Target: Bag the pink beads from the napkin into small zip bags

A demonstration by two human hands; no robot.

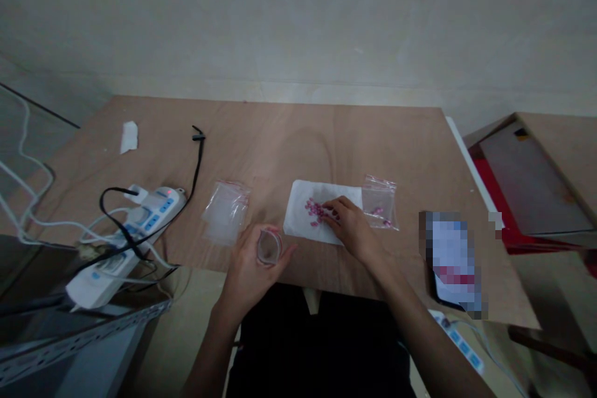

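My left hand [247, 267] is wrapped round a small clear round cup [269, 247], its open mouth facing up, near the table's front edge. A white sheet [298, 199] lies flat on the table to the right of it. Several small pink bead-like pieces [313, 206] are scattered in a loose cluster on the sheet. At the cluster's right side, my right hand [349, 227] has its thumb and fingers drawn together; what is between the fingertips is hidden. Just beyond that hand, a clear zip bag [380, 202] holds a few more pink pieces and touches the sheet's right edge.
Clear plastic bags [227, 211] lie left of my left hand. A power strip [130, 242] with tangled cables sits at the table's left edge, and a paper scrap [129, 137] lies behind it. A phone [452, 261] rests at the right. A wall stands behind the table.
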